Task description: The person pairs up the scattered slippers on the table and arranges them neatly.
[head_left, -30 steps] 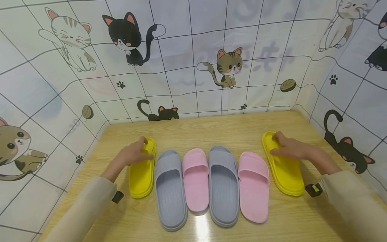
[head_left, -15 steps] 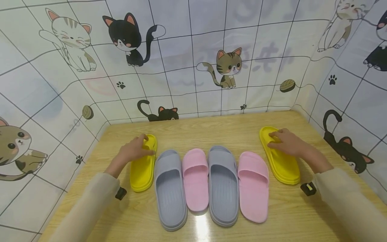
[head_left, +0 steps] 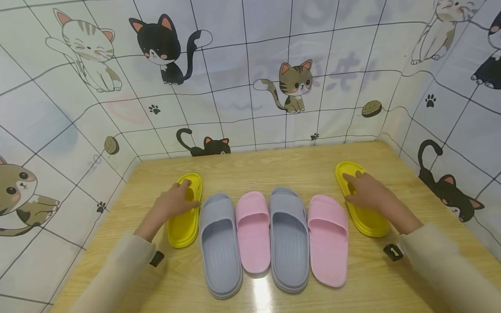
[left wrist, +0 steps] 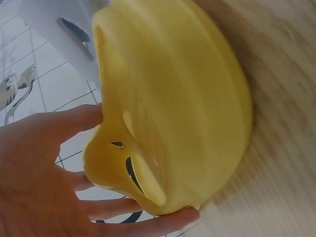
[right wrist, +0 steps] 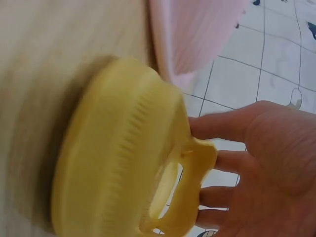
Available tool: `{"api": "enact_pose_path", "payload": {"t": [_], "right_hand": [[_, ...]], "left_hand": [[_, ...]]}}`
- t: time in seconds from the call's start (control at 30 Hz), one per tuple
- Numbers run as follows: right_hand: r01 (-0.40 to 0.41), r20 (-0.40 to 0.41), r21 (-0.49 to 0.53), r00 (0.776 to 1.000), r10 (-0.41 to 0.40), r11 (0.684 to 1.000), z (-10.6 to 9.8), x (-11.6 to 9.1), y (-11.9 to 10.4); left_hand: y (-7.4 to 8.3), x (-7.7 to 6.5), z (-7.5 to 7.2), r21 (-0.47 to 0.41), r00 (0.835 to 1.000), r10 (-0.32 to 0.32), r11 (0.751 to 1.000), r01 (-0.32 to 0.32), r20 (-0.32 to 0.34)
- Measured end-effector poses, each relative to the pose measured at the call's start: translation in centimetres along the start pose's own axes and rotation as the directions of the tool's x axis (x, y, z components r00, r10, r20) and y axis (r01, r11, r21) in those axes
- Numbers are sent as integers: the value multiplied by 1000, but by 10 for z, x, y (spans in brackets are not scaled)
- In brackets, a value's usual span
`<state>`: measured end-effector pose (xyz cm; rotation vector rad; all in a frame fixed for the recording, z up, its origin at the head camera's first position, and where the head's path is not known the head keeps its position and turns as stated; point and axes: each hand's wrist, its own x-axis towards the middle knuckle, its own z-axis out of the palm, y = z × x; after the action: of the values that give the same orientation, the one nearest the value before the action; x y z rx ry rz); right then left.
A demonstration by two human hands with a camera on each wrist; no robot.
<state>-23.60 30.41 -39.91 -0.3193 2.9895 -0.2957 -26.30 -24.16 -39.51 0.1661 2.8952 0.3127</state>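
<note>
A yellow slipper [head_left: 183,232] lies at the left end of a row of slippers on the wooden table. My left hand [head_left: 171,201] grips it across its strap; in the left wrist view the thumb is on one side and the fingers reach the other edge of the slipper [left wrist: 192,98]. At the right end is a second yellow slipper [head_left: 368,221], tilted with its toe toward the left. My right hand [head_left: 365,191] holds its strap part, with the thumb at the near edge and the fingers behind the strap in the right wrist view.
Between the yellow ones stand a grey slipper [head_left: 222,256], a pink slipper [head_left: 254,248], another grey slipper [head_left: 289,252] and another pink slipper [head_left: 328,256], toes pointing away. A cat-patterned wall covering [head_left: 235,100] encloses the wooden table [head_left: 270,167] behind and at both sides.
Both yellow slippers have slid a little away from me toward the back wall with my hands, mostly in the first half second. The grey and pink slippers have stayed put.
</note>
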Motion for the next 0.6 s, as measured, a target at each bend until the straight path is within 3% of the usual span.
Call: {"api": "enact_pose_path", "payload": {"t": [0.17, 0.6], "right_hand": [[-57, 22, 25, 998, 57, 998, 1, -4, -5], [-33, -66, 92, 997, 39, 995, 3, 11, 8]], "left_hand": [[2, -2, -2, 3, 1000, 2, 1000, -2, -7], [1, 8, -3, 2, 999, -17, 1000, 17, -34]]}}
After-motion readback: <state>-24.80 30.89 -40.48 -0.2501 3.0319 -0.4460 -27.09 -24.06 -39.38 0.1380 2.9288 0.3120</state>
